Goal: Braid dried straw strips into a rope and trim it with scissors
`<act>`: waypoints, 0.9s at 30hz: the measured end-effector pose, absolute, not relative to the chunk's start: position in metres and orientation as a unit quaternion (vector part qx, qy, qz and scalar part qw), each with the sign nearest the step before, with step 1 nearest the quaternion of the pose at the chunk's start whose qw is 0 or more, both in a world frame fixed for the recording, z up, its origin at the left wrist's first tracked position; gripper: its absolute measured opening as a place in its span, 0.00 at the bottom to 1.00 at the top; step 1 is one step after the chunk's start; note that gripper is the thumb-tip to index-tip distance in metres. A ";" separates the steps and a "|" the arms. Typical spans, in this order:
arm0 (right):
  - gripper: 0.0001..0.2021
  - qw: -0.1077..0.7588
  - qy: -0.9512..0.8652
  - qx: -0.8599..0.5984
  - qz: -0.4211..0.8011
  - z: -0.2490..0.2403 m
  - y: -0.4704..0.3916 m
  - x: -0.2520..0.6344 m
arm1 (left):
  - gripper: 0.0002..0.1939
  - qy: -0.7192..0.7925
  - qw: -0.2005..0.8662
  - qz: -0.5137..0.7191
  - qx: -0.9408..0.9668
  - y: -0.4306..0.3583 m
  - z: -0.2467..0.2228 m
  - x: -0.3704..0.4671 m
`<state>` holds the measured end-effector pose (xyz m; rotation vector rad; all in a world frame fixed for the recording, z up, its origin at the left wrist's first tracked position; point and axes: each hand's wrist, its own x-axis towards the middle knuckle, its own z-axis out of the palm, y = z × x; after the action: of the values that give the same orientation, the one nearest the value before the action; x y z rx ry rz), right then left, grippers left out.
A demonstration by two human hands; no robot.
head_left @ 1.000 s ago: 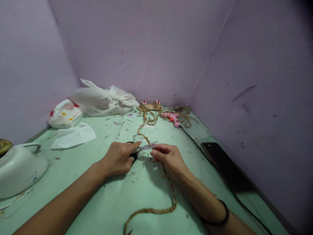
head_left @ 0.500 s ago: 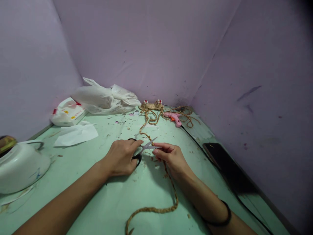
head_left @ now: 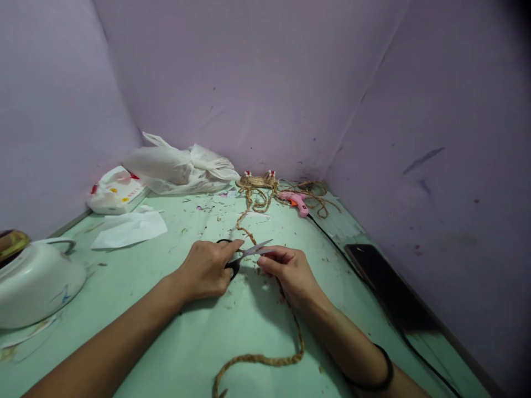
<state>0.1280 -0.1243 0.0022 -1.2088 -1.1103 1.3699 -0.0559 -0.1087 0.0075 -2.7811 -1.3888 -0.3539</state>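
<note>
Black-handled scissors are held by my left hand, its fingers closed round the handles. The blades point right, slightly apart, and lie across the braided jute rope beside my fingertips. My right hand pinches the braided rope between thumb and fingers. From that hand one part of the rope runs down and curls toward the near edge. Another part leads up to a woven jute piece with red and white beads at the back.
A pink glue gun with a black cord lies at the back right, near loose jute strands. A dark phone is on the right. White bag, tissue pack, white sheet and white bowl are on the left. Fibre scraps dot the table.
The scissor blades have closed somewhat, narrowing the gap between them. My right hand has shifted very slightly.
</note>
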 end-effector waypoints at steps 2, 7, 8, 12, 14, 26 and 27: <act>0.06 0.484 -0.455 -0.492 0.562 0.003 -0.124 0.128 | 0.27 -0.441 -0.005 -0.128 -0.889 -0.109 0.006 -0.057; 0.12 0.504 -0.372 -0.481 0.613 0.002 -0.122 0.128 | 0.22 -0.479 -0.061 -0.229 -0.845 -0.106 0.003 -0.059; 0.13 0.506 -0.350 -0.477 0.627 0.001 -0.122 0.128 | 0.20 -0.502 -0.073 -0.267 -0.819 -0.104 0.002 -0.060; 0.16 0.498 -0.315 -0.455 0.667 -0.001 -0.120 0.129 | 0.20 -0.563 -0.162 -0.393 -0.709 -0.094 -0.001 -0.061; 0.16 0.496 -0.310 -0.448 0.676 -0.001 -0.120 0.130 | 0.20 -0.560 -0.243 -0.433 -0.663 -0.092 0.000 -0.059; 0.09 0.511 -0.287 -0.434 0.685 -0.002 -0.119 0.127 | 0.18 -0.533 -0.275 -0.389 -0.699 -0.097 -0.006 -0.057; 0.09 0.511 -0.288 -0.432 0.685 -0.002 -0.118 0.127 | 0.18 -0.538 -0.266 -0.380 -0.704 -0.097 -0.007 -0.057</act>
<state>0.1268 -0.1183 -0.0025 -1.0392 -0.6926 1.6494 -0.0565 -0.0971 -0.0070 -2.6884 -2.0523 -1.4490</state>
